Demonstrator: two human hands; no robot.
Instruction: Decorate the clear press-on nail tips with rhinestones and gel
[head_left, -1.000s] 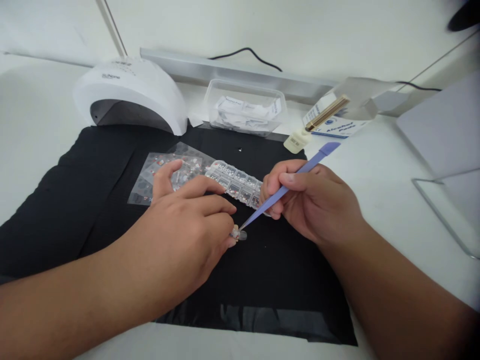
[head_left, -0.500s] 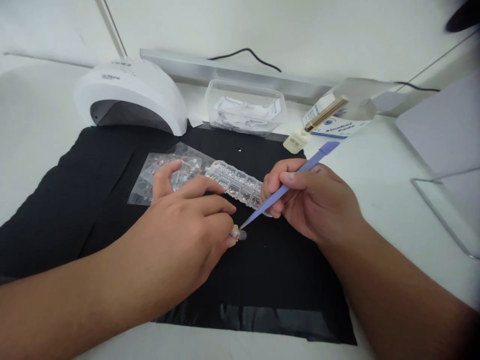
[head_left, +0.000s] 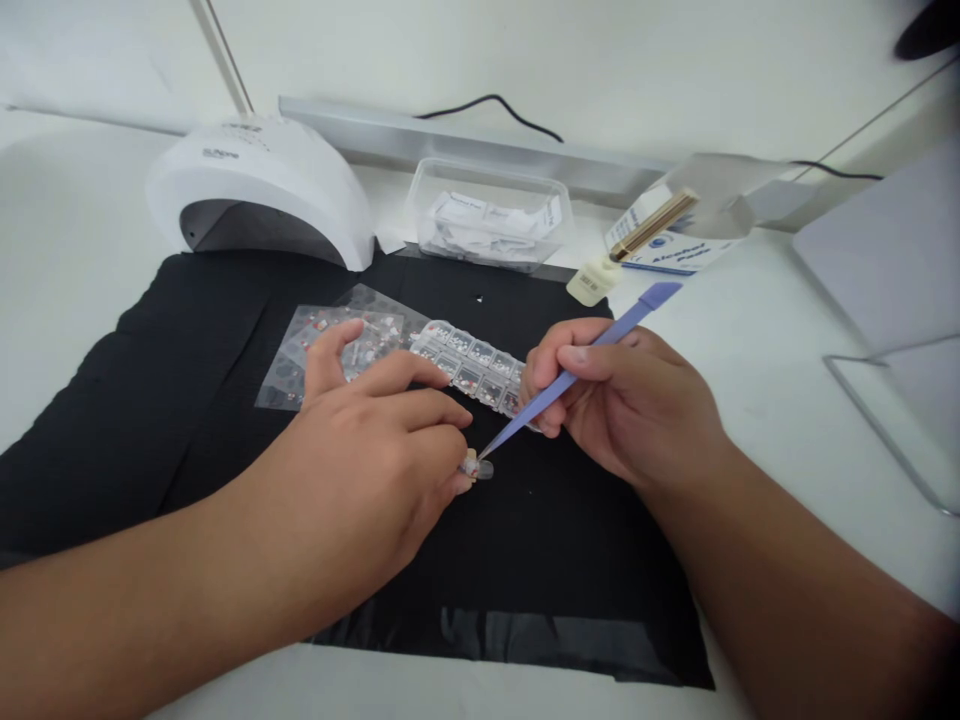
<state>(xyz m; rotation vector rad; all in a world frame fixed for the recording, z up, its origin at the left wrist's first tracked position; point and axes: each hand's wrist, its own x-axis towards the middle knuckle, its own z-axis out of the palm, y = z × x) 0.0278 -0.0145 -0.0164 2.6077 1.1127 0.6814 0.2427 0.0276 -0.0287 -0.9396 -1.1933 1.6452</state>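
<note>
Between thumb and index finger, my left hand pinches a small clear false nail over the black mat. Its other fingers are spread toward the back. My right hand grips a purple pointed tool like a pen, fingers closed round the shaft. The tool's thin tip touches or nearly touches the nail, where small pale and reddish bits show. Behind both hands lies a clear compartment case holding tiny decorations. Clear sticker-like sheets with small coloured pieces lie partly behind my left hand.
A white nail lamp stands at the back left. A clear tub of alcohol pad packets sits behind the black mat. Right of it are a small bottle, wooden sticks and an alcohol pads box. A metal-framed stand is at right.
Almost nothing differs. The upper end of the purple tool has shifted very slightly right, while its tip stays at the false nail.
</note>
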